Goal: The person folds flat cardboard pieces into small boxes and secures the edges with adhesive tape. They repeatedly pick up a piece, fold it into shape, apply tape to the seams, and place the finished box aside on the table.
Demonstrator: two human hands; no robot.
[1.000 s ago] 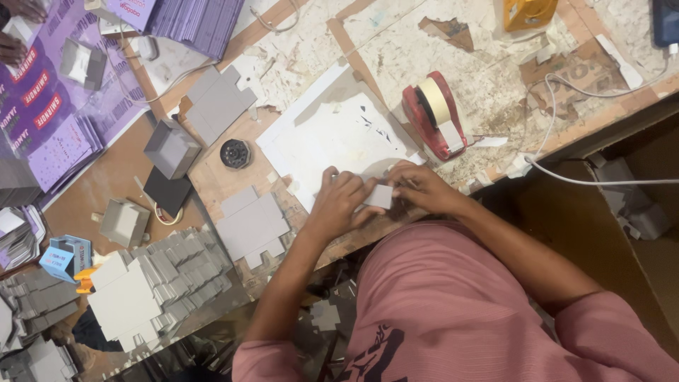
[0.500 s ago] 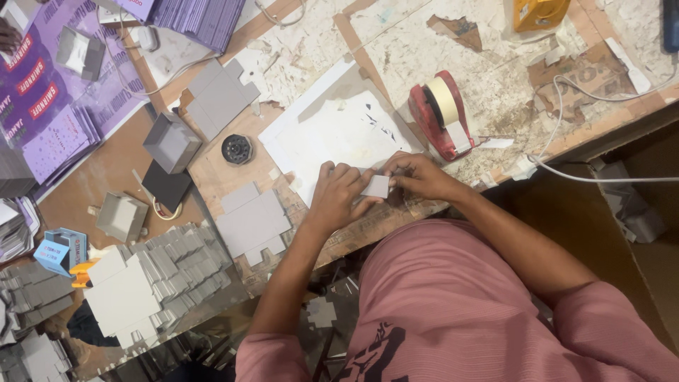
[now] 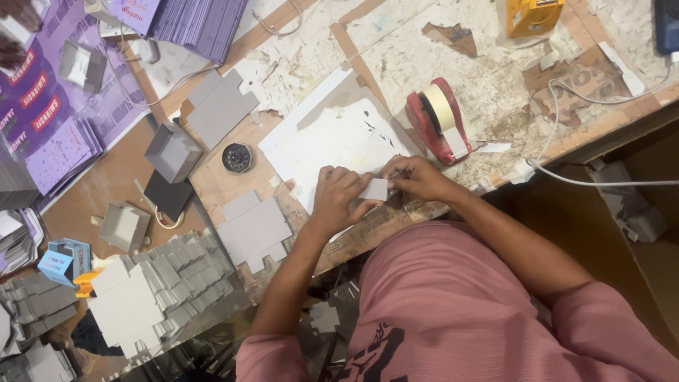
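A small grey card piece (image 3: 375,189), part folded, sits between both my hands at the near edge of the worktable. My left hand (image 3: 338,198) presses on it from the left with fingers curled over it. My right hand (image 3: 417,178) pinches its right side. Both hands rest on a white sheet (image 3: 332,134) spread on the table. A red tape dispenser (image 3: 438,120) with a cream roll stands just beyond my right hand.
Flat grey card blanks (image 3: 253,230) lie left of my hands, with a heap of them (image 3: 163,283) at the lower left. Folded grey boxes (image 3: 172,151) and a round black lid (image 3: 238,158) sit further left. Purple printed sheets (image 3: 49,106) fill the far left. A white cable (image 3: 601,180) runs right.
Both hands have kept working the small grey piece in the same spot; the fingers have shifted slightly around it. The view has shifted a little.
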